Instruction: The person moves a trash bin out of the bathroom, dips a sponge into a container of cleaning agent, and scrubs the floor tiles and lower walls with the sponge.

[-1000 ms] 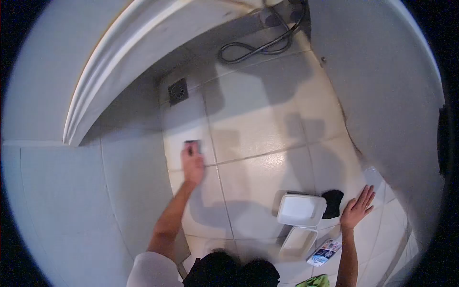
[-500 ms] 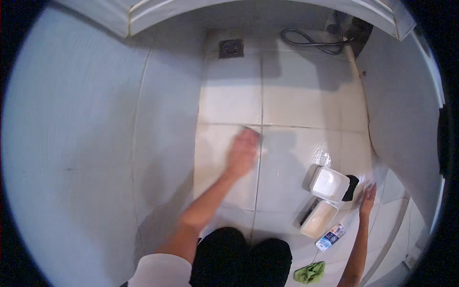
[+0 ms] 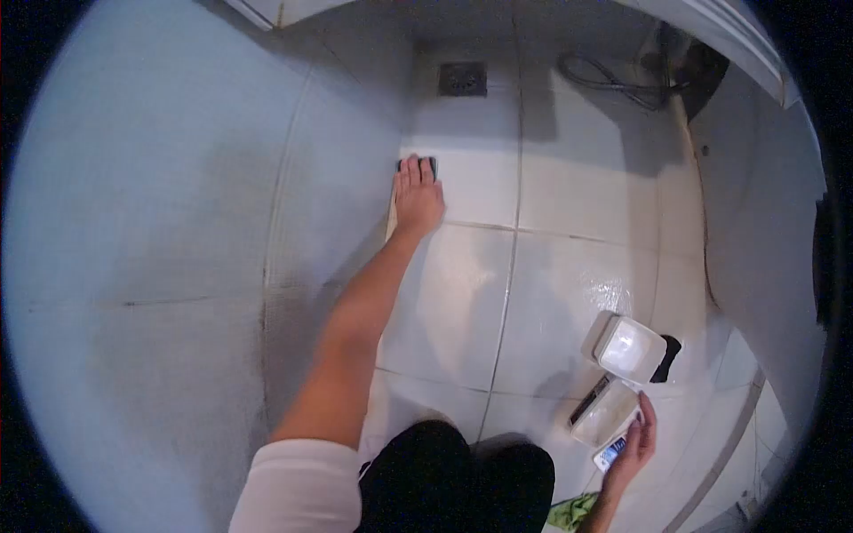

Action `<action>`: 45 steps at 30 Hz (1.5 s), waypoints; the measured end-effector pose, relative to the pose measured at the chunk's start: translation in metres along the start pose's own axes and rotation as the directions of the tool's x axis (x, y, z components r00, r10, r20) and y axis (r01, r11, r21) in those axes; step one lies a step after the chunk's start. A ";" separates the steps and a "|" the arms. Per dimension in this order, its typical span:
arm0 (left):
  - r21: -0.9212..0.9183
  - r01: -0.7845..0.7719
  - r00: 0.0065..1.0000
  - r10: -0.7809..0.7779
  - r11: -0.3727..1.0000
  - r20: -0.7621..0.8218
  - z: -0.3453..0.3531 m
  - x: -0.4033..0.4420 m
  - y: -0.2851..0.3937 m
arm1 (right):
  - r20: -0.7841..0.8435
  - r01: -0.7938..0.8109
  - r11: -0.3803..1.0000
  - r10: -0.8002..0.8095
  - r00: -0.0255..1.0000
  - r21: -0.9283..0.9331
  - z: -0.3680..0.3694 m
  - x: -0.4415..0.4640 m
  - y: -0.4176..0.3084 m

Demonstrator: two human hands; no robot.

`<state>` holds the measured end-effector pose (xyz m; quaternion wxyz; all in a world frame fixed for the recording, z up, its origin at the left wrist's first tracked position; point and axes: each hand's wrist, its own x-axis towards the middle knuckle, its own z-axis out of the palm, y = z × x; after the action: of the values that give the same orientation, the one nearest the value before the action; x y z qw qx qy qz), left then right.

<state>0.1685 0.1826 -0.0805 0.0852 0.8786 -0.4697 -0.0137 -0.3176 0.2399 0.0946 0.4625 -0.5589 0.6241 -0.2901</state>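
My left hand (image 3: 418, 197) presses a dark scouring sponge (image 3: 434, 166) against the floor tiles, right by the left wall. Only the sponge's edges show around the fingertips. My right hand (image 3: 638, 440) is at the lower right with thumb and fingers apart, over a blue-and-white packet (image 3: 609, 453) and beside a shallow plastic tub (image 3: 597, 425). Whether its fingertips touch the tub I cannot tell. Just above stands a white square container (image 3: 629, 349), with a black object (image 3: 668, 357) of unclear kind at its right. A green cloth (image 3: 570, 513) lies partly behind my right forearm.
A square floor drain (image 3: 463, 79) is set in the tiles at the far end. A shower hose (image 3: 613, 83) lies coiled at the back right. Wall panels (image 3: 222, 222) rise on the left and a curved white edge overhangs the top. Some tiles look wet.
My left hand has moved up and left with the sponge, from mid-floor to the wall. My right hand has come left from the floor to the packet and tub. The view has shifted slightly.
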 end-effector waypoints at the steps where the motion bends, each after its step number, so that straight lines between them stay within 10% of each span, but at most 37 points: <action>1: -0.067 -0.036 0.997 0.031 0.997 -0.070 -0.002 -0.017 0.003 | 0.009 -0.008 0.999 0.007 1.000 0.031 0.013 -0.004 0.001; 5: -0.068 0.028 1.000 -0.028 0.997 0.007 -0.019 -0.150 0.028 | 0.262 -0.282 0.959 0.271 0.926 0.005 0.084 -0.017 0.013; 9: -0.036 -0.024 0.998 0.022 0.999 -0.060 -0.008 -0.080 0.004 | 0.402 -0.373 0.928 0.341 0.850 0.002 0.136 -0.028 0.017; 13: -0.083 -0.099 0.995 0.101 0.992 0.027 -0.008 0.035 -0.023 | 0.421 0.000 0.991 0.056 0.905 -0.131 0.159 -0.031 0.047; 25: -0.339 0.236 0.888 -0.061 0.911 0.455 -0.061 -0.200 0.052 | 0.531 0.299 0.816 0.012 0.847 -0.495 0.160 -0.028 0.047; 27: -0.806 0.343 0.939 -0.158 0.483 0.306 -0.058 -0.216 0.044 | 0.545 0.358 0.796 -0.042 0.837 -0.488 0.173 -0.025 0.039; 28: -0.808 0.347 0.938 -0.170 0.476 0.302 -0.058 -0.227 0.043 | 0.552 0.430 0.782 -0.134 0.823 -0.450 0.186 -0.023 0.036; 31: -0.065 0.562 0.742 -0.468 0.824 0.481 -0.063 -0.260 0.036 | 0.628 0.711 0.500 -0.360 0.690 -0.494 0.242 -0.006 0.013; 35: -0.129 0.601 0.726 -0.471 0.789 0.501 -0.027 -0.295 0.034 | 0.665 0.815 0.281 -0.474 0.577 -0.507 0.328 0.025 0.063; 38: -0.004 0.567 0.691 -0.473 0.824 0.547 -0.044 -0.287 0.041 | 0.752 0.878 0.383 -0.477 0.455 -0.288 0.321 0.014 0.043; 43: -0.053 0.620 0.669 -0.493 0.783 0.556 -0.070 -0.275 0.035 | 0.675 0.746 0.224 -0.322 0.664 -0.627 0.309 0.089 0.029; 45: -0.045 0.621 0.666 -0.496 0.783 0.557 -0.051 -0.279 0.011 | 0.521 0.756 0.420 -0.551 0.652 -0.503 0.327 0.169 0.072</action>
<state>0.0083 0.4146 -0.0440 0.0488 0.9267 -0.1753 -0.3288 -0.0451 0.1421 -0.1431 0.1513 -0.9204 0.3415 -0.1152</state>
